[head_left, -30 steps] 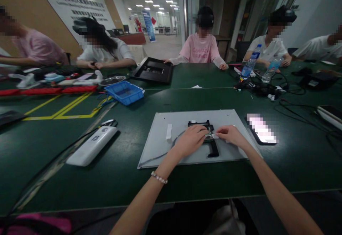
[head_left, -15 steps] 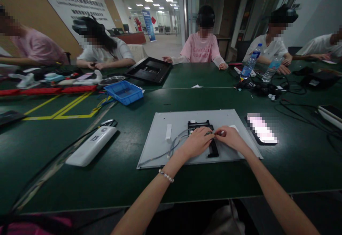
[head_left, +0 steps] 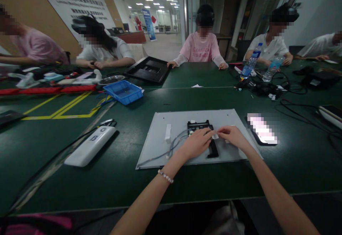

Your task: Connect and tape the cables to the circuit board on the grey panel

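- Green matting covers the long table (head_left: pixel 128 178), nearest the person's two bare forearms.
- Left hand (head_left: pixel 196 143) lies curled on the grey panel (head_left: pixel 160 146), fingertips at the black bracket (head_left: pixel 205 135); what it grips, I cannot tell.
- Right hand (head_left: pixel 233 135) pinches a small white piece (head_left: pixel 215 136) just beside the bracket.
- Thin wires (head_left: pixel 171 147) trail left across the panel.
- White device (head_left: pixel 89 146) lies left, phone (head_left: pixel 261 130) right.
- Farther off sit a blue tray (head_left: pixel 124 92), water bottles (head_left: pixel 251 66) and other people.
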Demonstrator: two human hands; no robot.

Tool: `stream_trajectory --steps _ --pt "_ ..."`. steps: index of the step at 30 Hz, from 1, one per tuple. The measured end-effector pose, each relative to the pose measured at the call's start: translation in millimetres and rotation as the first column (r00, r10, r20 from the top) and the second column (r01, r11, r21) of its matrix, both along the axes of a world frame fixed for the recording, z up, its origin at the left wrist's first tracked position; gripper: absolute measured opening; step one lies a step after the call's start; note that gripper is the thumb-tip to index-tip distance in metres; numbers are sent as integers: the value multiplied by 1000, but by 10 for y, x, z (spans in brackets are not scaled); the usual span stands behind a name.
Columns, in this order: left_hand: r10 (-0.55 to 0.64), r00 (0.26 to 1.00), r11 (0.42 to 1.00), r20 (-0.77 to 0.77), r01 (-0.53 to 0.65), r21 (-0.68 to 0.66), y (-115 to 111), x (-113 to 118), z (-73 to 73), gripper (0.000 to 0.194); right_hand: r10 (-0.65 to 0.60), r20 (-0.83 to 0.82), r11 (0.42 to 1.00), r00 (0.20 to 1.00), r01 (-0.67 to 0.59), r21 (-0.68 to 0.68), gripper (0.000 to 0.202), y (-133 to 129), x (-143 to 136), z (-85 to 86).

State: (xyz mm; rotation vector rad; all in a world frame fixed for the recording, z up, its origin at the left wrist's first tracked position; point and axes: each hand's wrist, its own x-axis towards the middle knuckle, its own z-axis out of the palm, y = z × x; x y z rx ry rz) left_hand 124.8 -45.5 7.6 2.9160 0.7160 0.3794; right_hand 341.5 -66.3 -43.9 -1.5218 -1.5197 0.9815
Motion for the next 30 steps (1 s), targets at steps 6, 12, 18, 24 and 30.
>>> stream_trajectory --steps 6,12,18,24,30 --pt "-8 1000 1000 -26 7 -11 2 1 18 41 3 -34 1000 999 -3 -4 17 -15 -6 29" --pt "-26 999 1000 -22 27 16 13 -4 -21 30 15 100 997 995 -23 75 13 -35 -61 40" --pt "-38 999 999 -12 39 30 21 -9 -56 27 7 272 990 962 -45 136 19 -73 -29 129" --pt "-38 999 999 -10 39 11 9 -3 -60 27 111 311 972 944 -169 166 21 -85 -77 128" --pt "-11 1000 999 18 12 -53 6 -6 -43 38 110 160 985 981 -128 112 14 -60 -51 97"
